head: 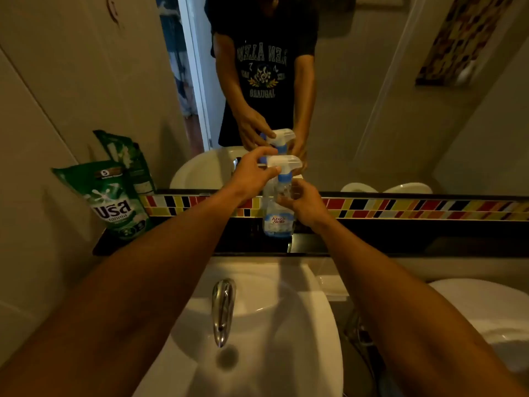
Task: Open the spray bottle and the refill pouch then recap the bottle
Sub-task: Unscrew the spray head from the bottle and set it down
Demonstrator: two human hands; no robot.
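A clear spray bottle (278,222) with a blue-and-white label stands upright on the black ledge (400,236) under the mirror. Its white trigger head (284,163) with a blue collar sits on the neck. My left hand (252,174) grips the trigger head from the left, thumb and fingers around it. My right hand (306,203) wraps the bottle's upper body from the right. A green refill pouch (114,202) leans against the left wall on the same ledge, apart from both hands; its top looks sealed.
A white sink (286,325) with a chrome tap (222,310) lies just below my arms. A strip of coloured tiles (429,209) runs behind the ledge. The mirror (357,110) reflects a person and the bottle. A white toilet (492,316) stands at right.
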